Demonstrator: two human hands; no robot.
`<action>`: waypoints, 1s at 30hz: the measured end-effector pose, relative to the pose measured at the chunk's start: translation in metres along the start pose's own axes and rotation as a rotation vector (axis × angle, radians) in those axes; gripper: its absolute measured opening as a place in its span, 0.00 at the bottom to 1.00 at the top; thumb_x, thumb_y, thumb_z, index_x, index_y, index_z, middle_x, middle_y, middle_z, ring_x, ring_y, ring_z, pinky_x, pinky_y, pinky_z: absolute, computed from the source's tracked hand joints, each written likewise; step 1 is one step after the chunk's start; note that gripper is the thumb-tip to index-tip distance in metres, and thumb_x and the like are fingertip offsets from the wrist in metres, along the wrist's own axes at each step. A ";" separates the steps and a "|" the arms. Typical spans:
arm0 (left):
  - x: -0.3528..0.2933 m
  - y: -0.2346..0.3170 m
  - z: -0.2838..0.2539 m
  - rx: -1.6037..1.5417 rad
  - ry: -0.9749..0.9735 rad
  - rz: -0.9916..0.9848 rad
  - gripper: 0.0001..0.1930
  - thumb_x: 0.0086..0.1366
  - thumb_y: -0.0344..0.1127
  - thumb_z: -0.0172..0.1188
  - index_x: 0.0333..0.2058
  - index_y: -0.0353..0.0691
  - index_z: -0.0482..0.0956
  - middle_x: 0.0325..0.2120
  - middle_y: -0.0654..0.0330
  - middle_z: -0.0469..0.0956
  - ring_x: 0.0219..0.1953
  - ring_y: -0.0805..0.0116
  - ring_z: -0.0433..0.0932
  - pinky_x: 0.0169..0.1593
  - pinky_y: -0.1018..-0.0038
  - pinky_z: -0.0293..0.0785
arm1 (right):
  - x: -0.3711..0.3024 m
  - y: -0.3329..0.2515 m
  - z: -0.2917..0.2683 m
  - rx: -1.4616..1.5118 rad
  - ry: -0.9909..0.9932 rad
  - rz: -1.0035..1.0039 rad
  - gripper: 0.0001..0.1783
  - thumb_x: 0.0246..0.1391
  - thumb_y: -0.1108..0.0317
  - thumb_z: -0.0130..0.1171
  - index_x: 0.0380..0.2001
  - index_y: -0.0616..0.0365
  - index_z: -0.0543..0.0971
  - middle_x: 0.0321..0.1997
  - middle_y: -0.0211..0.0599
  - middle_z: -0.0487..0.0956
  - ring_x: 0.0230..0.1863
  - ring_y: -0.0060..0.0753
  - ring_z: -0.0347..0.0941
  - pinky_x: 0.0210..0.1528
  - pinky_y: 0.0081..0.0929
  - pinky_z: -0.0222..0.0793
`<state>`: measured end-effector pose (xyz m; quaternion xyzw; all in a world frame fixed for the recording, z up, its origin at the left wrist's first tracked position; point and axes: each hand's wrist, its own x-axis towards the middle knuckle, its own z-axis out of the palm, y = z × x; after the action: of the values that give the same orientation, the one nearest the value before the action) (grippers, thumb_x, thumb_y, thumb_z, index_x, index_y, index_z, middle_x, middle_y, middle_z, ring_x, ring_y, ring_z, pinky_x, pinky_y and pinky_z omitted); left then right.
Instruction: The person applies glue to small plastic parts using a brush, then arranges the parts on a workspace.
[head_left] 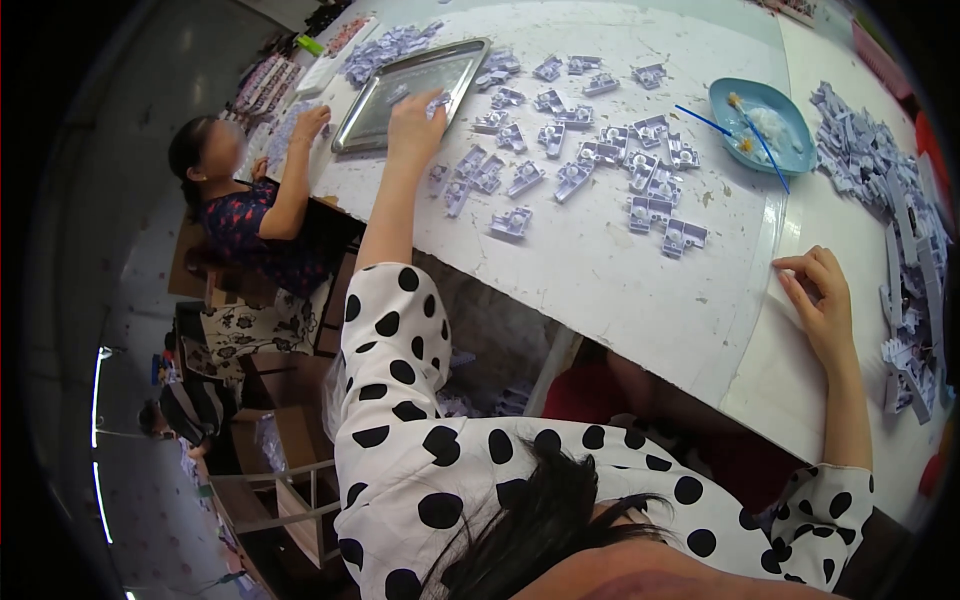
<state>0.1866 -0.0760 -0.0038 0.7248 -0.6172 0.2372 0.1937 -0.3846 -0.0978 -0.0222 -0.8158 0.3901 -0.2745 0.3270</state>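
Observation:
My left hand reaches over the near right corner of a metal tray, its fingers closed on a small pale-lilac plastic part. Similar box-shaped parts with round white pieces in them lie spread over the white table to the right of this hand. My right hand rests on the table's right side, fingers loosely bent and thumb apart, with nothing visible in it. Nearest to it is the pile of long lilac plastic pieces along the right edge.
A blue dish holds a white substance and two blue sticks with yellowish tips. More lilac parts are heaped beyond the tray. A co-worker sits at the table's left side. The table's near edge runs before me.

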 end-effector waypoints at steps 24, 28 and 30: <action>-0.065 0.022 -0.024 -0.370 -0.103 -0.327 0.19 0.56 0.42 0.71 0.42 0.36 0.80 0.32 0.53 0.83 0.34 0.60 0.81 0.40 0.68 0.76 | 0.001 0.004 0.004 -0.007 0.020 -0.019 0.06 0.54 0.73 0.61 0.36 0.62 0.81 0.30 0.33 0.67 0.33 0.26 0.67 0.37 0.20 0.65; -0.052 0.018 -0.016 -0.298 -0.124 -0.218 0.19 0.57 0.42 0.70 0.43 0.37 0.81 0.35 0.53 0.83 0.35 0.64 0.81 0.40 0.71 0.76 | 0.002 0.004 0.003 -0.009 0.034 0.009 0.06 0.54 0.74 0.61 0.35 0.62 0.81 0.30 0.32 0.66 0.33 0.25 0.66 0.37 0.20 0.64; -0.035 0.007 -0.019 -0.284 -0.132 -0.208 0.19 0.58 0.42 0.69 0.44 0.38 0.82 0.35 0.53 0.82 0.35 0.64 0.81 0.41 0.71 0.76 | 0.003 0.005 0.001 -0.027 0.022 -0.034 0.06 0.54 0.75 0.61 0.35 0.62 0.81 0.30 0.32 0.66 0.32 0.25 0.66 0.36 0.19 0.63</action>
<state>0.1731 -0.0385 -0.0086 0.7641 -0.5775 0.0784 0.2767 -0.3841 -0.1022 -0.0258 -0.8236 0.3834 -0.2837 0.3069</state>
